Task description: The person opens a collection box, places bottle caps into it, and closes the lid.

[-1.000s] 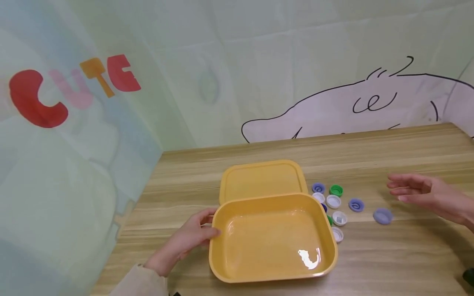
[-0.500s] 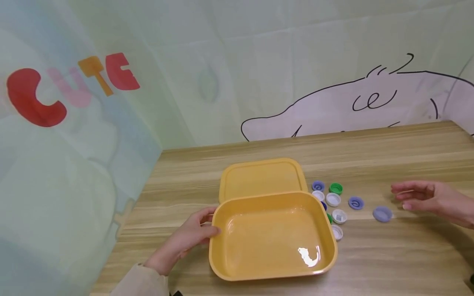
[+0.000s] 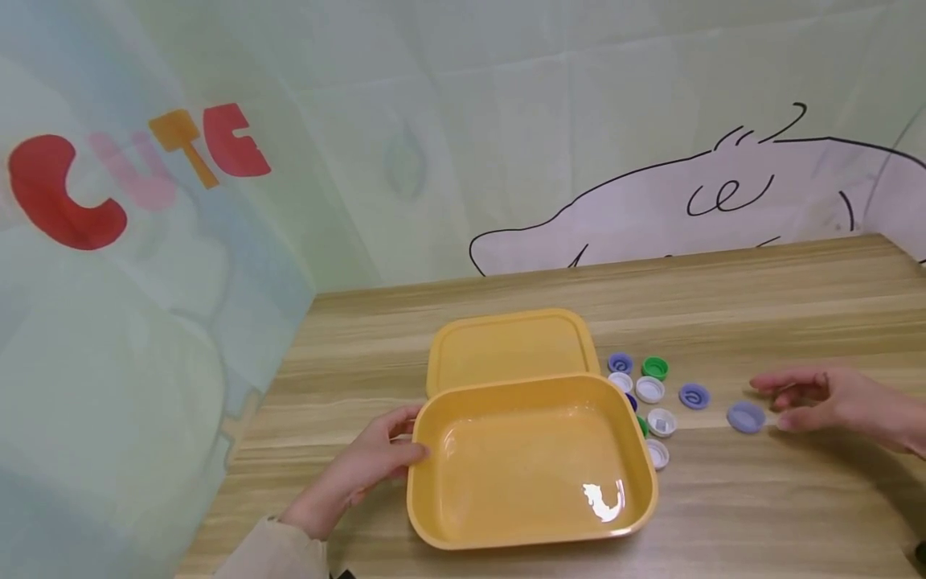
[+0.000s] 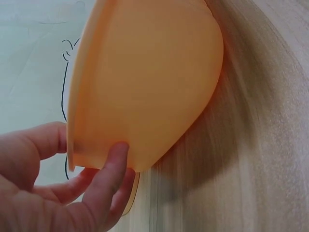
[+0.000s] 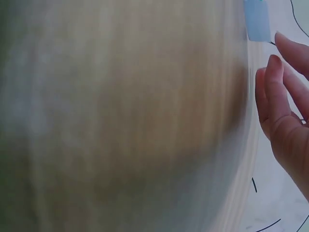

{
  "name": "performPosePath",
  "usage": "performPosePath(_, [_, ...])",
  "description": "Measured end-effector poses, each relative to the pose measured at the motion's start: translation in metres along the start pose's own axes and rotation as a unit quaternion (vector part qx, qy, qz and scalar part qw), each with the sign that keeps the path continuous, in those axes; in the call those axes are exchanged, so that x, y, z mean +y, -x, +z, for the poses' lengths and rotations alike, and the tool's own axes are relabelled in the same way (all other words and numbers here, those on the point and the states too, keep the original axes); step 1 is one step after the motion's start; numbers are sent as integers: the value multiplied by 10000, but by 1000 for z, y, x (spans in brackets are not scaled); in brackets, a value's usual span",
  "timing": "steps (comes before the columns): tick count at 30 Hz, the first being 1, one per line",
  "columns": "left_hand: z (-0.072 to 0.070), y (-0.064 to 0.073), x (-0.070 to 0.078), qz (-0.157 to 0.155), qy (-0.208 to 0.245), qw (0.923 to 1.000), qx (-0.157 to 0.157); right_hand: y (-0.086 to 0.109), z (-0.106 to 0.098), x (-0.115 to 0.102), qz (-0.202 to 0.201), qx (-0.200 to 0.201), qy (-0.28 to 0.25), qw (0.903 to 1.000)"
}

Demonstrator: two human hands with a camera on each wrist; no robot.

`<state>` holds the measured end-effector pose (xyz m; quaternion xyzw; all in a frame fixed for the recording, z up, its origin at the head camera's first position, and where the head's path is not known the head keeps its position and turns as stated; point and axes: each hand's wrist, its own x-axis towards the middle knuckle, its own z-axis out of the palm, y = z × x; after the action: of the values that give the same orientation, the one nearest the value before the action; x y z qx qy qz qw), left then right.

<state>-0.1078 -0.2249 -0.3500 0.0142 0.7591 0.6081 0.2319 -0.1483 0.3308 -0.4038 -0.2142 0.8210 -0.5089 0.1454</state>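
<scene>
A yellow plastic box [image 3: 535, 474], open at the top, stands in the middle of the table. At its left end my left hand [image 3: 379, 452] grips the rim, thumb over the edge and fingers against the outer wall, as the left wrist view also shows [image 4: 91, 198]. My right hand [image 3: 842, 406] hovers just right of a translucent purple bottle cap [image 3: 746, 416], fingers loosely bent and holding nothing. A second purple cap [image 3: 694, 396] lies further left. In the right wrist view, my right hand's fingers [image 5: 277, 92] are apart from the thumb.
Behind the box lies a flat yellow lid [image 3: 514, 346], partly covered by it. Several white, green and blue caps cluster at the box's right side, among them a green cap [image 3: 654, 368] and a white cap [image 3: 661, 422]. A printed cloth [image 3: 434, 161] hangs behind the wooden table [image 3: 796, 314].
My right hand has come nearer to me and slightly left, closer to the translucent purple bottle cap. My left hand and the box have stayed in place.
</scene>
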Motion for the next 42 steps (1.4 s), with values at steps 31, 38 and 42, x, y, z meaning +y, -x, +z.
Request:
performPosePath(31, [0,-3,-3,-99,1,9999,82,-19,22,-13,-495,-106,1164,9919])
performPosePath(38, [-1,-3,-4,-98,-17,9999,37,-21,23,-12,-380,-124,1164,9924])
performPosePath(42, [0,-2,-3,-65,-4,10000,40,-21,24,-12,-403,-30,1206,9919])
